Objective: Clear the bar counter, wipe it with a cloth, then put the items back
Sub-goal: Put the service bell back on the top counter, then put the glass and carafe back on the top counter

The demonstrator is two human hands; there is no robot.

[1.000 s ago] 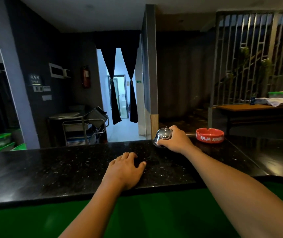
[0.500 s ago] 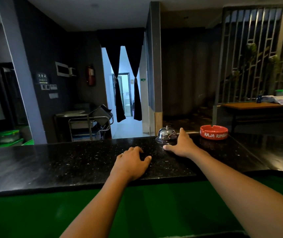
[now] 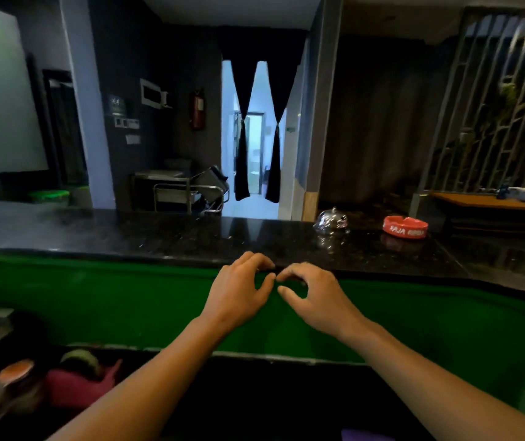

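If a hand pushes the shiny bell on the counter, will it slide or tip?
The bell would probably slide: its wide base sits flat on the polished black counter. Its low dome looks unlikely to tip. The chrome surface seems smooth, so it may be slippery to pinch.

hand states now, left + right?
Left hand: open, loosely curled, holding nothing.
Right hand: open, loosely curled, holding nothing.

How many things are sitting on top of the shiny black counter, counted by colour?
Silver: 1, the shiny round metal call bell
Red: 1, the round red ashtray with white letters
Total: 2 on the black speckled stone counter
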